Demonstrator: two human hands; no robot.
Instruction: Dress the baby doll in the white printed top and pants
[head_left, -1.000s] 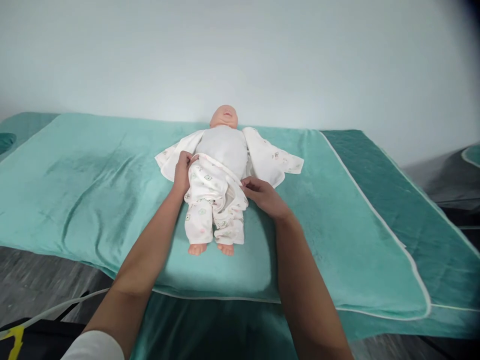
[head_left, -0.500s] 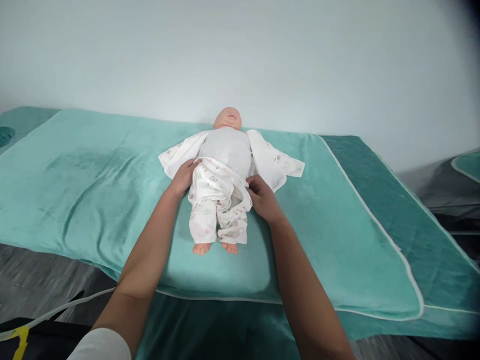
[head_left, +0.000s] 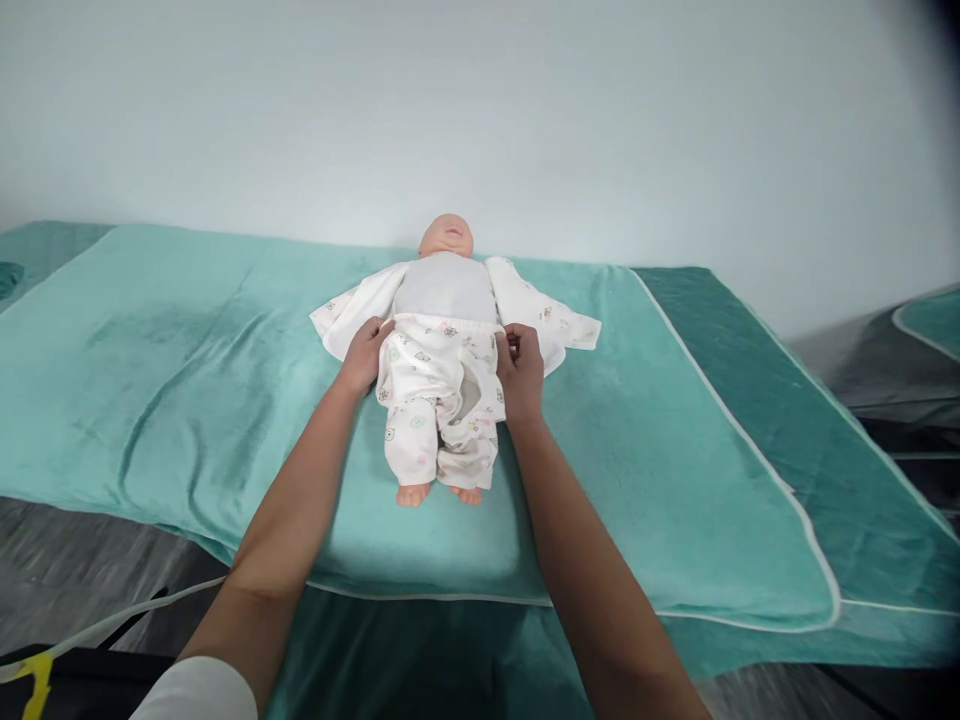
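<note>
A baby doll (head_left: 447, 236) lies on its back, head toward the wall and feet toward me. It wears an open white printed jacket (head_left: 534, 305) spread to both sides, over a pale grey torso. White printed baby pants (head_left: 420, 350) cover its legs up to the waist, with an opening at the crotch and the bare feet poking out. My left hand (head_left: 365, 355) grips the waistband at the left hip, fingers closed on the cloth. On the opposite side my right hand (head_left: 521, 368) pinches the waistband at the right hip.
A teal blanket (head_left: 210, 370) with a white border lies over a darker green bed cover (head_left: 840, 480). The pale wall (head_left: 480, 120) stands right behind the bed. A white cable (head_left: 150, 605) with a yellow tag runs at lower left.
My right hand has moved up along the doll's side, drawing the right part of the waistband higher, so it now lies more level. My left hand keeps its hold at the left hip.
</note>
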